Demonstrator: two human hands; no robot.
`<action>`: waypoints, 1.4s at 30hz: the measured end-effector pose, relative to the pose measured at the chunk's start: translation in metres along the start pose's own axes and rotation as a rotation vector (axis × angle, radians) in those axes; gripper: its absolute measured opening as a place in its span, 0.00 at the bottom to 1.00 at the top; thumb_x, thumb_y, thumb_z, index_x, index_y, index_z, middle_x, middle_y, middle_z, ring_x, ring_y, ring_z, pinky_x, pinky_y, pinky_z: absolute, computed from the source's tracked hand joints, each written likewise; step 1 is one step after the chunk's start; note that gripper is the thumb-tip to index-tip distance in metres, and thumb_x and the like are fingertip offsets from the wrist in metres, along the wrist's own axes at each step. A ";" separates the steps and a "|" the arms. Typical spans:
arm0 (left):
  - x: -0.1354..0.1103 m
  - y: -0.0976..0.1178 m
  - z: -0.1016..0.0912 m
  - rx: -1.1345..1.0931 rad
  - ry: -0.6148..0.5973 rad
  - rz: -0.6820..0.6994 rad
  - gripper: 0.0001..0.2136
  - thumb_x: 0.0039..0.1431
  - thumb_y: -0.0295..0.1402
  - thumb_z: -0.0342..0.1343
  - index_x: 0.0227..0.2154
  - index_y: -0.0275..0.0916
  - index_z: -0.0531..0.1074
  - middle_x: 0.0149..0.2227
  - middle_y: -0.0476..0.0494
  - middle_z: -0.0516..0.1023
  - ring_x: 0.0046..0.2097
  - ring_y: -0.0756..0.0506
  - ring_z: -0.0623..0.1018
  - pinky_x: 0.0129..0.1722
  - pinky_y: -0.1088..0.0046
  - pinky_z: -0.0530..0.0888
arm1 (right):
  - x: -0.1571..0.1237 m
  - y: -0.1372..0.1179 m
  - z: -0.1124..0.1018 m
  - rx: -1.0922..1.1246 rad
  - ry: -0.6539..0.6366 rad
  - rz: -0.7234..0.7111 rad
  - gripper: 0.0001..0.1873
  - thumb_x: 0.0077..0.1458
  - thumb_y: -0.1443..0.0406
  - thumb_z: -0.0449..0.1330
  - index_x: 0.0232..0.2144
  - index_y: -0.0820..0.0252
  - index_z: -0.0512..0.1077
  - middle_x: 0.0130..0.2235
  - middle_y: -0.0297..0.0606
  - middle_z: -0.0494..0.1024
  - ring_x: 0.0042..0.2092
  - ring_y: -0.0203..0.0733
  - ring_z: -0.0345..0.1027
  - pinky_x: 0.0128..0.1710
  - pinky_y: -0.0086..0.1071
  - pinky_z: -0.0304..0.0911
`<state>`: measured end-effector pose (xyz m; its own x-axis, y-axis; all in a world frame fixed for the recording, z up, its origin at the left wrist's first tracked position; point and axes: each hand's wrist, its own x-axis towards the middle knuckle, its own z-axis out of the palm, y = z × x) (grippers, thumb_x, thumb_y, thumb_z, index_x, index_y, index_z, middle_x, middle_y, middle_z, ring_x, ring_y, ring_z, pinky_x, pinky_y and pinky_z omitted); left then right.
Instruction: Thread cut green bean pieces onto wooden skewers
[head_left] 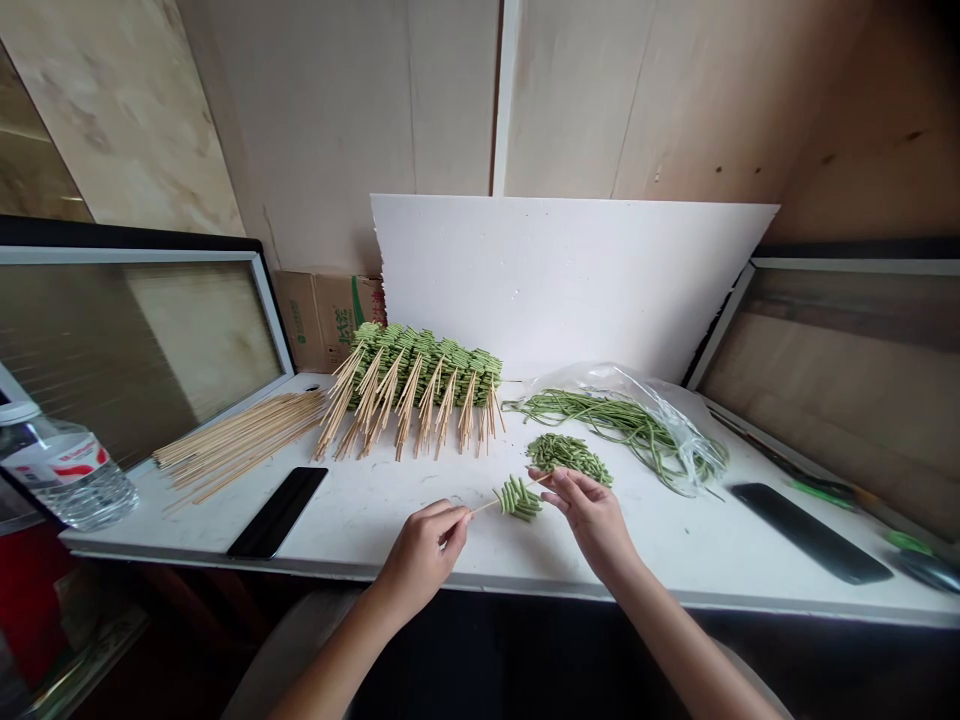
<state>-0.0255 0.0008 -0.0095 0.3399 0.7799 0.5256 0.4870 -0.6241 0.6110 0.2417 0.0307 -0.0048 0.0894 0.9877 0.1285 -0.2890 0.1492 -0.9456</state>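
Note:
My left hand pinches one end of a thin bamboo skewer just above the table's front half. Threaded side by side on the skewer is a row of short green bean pieces. At the skewer's other end, the fingers of my right hand are closed around the tip; whether they also hold a bean piece is hidden. Just behind my right hand lies a pile of cut green bean pieces. Farther back on the left, finished bean skewers are stacked in several bundles, their bare sticks pointing forward.
Loose bamboo skewers lie at left, behind a black phone. A water bottle stands at the left edge. Long uncut beans spill from a clear plastic bag. A dark flat object lies at right; a white board stands behind.

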 end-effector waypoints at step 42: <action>0.006 -0.007 -0.002 -0.112 0.122 -0.116 0.13 0.72 0.35 0.51 0.38 0.38 0.79 0.36 0.40 0.80 0.38 0.44 0.78 0.40 0.70 0.75 | 0.011 0.033 -0.023 -1.260 -0.065 -0.403 0.09 0.62 0.63 0.60 0.37 0.54 0.82 0.42 0.43 0.82 0.48 0.58 0.69 0.49 0.48 0.66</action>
<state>-0.0279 0.0095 -0.0095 0.1834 0.8394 0.5117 0.4224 -0.5373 0.7300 0.2555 0.0449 -0.0415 -0.0961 0.8909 0.4440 0.8271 0.3196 -0.4623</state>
